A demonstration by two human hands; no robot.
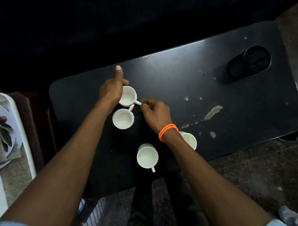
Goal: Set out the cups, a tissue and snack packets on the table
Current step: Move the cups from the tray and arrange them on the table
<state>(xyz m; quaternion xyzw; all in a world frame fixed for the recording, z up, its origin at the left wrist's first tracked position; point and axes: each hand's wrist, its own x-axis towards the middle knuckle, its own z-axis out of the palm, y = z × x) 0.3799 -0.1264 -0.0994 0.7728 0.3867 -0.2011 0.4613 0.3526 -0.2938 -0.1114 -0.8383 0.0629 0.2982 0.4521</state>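
Four white cups stand on the dark tabletop [178,83]. We hold the far cup [127,95] with our left hand [113,91] wrapped round its side, thumb raised, while our right hand [156,113] pinches its handle [138,102]. The second cup [123,118] sits just beside it, handles nearly touching; turning one could knock the other. Two more cups [147,156] stand nearer us. No tissue or snack packets show on the tabletop. A tray [17,109] lies left.

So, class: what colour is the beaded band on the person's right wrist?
Orange. The wristband shows clearly in the head view, the only one here.
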